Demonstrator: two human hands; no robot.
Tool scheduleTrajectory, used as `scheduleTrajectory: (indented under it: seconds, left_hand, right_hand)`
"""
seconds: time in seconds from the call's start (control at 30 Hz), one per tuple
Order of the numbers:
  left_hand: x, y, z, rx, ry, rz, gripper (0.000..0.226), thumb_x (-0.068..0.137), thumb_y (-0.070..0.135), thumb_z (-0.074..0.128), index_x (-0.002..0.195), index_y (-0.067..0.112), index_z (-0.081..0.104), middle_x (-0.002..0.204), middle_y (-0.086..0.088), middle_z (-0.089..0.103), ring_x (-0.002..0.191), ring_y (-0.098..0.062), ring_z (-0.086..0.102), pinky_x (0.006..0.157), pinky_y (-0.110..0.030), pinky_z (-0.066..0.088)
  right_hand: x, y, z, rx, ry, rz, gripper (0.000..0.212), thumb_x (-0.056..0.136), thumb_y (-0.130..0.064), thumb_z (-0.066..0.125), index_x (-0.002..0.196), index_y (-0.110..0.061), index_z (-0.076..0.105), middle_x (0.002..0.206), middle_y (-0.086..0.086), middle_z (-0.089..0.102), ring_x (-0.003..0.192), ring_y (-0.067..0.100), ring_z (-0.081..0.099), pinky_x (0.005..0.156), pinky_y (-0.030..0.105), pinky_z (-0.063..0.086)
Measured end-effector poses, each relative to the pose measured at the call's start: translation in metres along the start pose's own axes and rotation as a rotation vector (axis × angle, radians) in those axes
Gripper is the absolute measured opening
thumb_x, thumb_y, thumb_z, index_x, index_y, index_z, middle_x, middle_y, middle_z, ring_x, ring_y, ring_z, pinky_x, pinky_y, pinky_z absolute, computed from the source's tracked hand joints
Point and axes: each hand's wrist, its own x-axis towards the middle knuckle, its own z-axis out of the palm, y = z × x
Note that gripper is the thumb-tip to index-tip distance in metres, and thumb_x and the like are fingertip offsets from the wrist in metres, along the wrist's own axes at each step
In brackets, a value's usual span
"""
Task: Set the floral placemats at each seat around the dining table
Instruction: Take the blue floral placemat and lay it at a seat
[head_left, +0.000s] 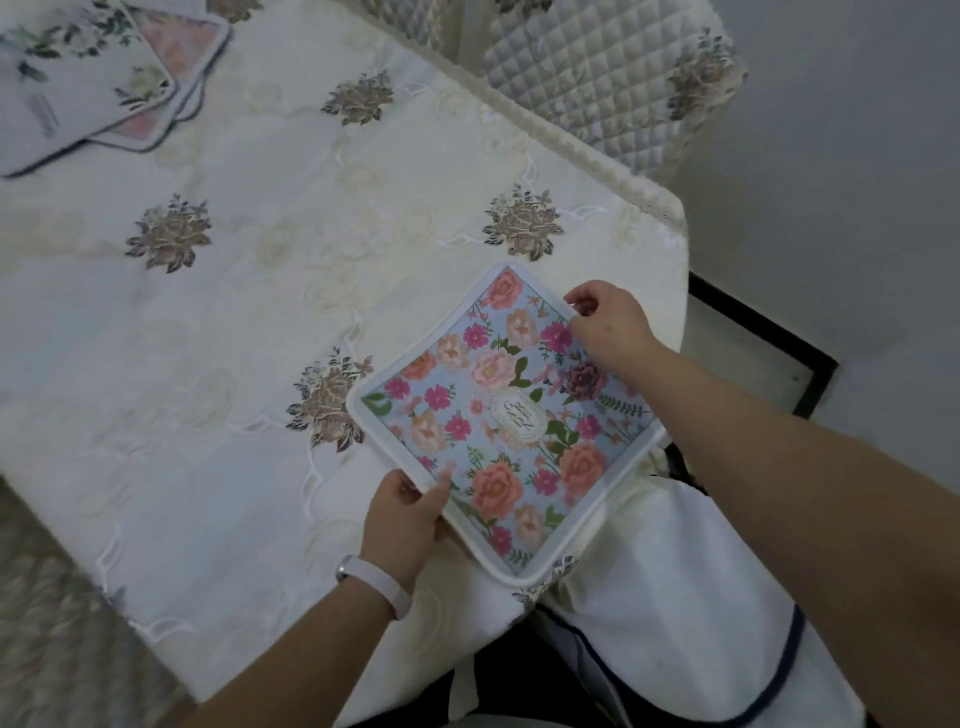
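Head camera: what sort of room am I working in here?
Most likely a home dining room. A table under an embroidered cream tablecloth, a chair with a quilted cover pushed up to it, and floral placemats: one held by both hands, left hand and right hand, plus a stack at the far corner.

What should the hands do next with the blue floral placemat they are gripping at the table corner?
Probably turn it square to the table edge and slide it inward. The left hand and right hand pinch opposite edges of the blue floral placemat, which sits diagonally, its near corner overhanging the tablecloth edge.
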Motion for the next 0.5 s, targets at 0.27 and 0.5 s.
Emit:
scheduleTrajectory:
  seconds: [0.27, 0.5]
  left_hand:
    - [0.0, -0.023, 0.008, 0.052, 0.061, -0.007, 0.014, 0.088, 0.012, 0.066, 0.101, 0.015, 0.061, 0.096, -0.005, 0.071, 0.084, -0.023, 0.069, 0.065, -0.034, 0.059]
    - [-0.004, -0.028, 0.016, 0.147, 0.121, 0.052, 0.013, 0.086, 0.022, 0.069, 0.095, 0.02, 0.06, 0.09, -0.002, 0.07, 0.082, -0.02, 0.068, 0.075, -0.046, 0.059]
  right_hand:
    - [0.005, 0.035, 0.008, -0.189, -0.106, -0.082, 0.041, 0.089, -0.024, 0.065, 0.128, -0.015, 0.056, 0.117, 0.006, 0.062, 0.095, 0.022, 0.057, 0.076, 0.031, 0.043]
    - [0.003, 0.043, 0.006, -0.298, -0.102, -0.158, 0.046, 0.091, -0.024, 0.062, 0.134, -0.01, 0.053, 0.128, 0.012, 0.057, 0.108, 0.027, 0.056, 0.083, 0.029, 0.039]
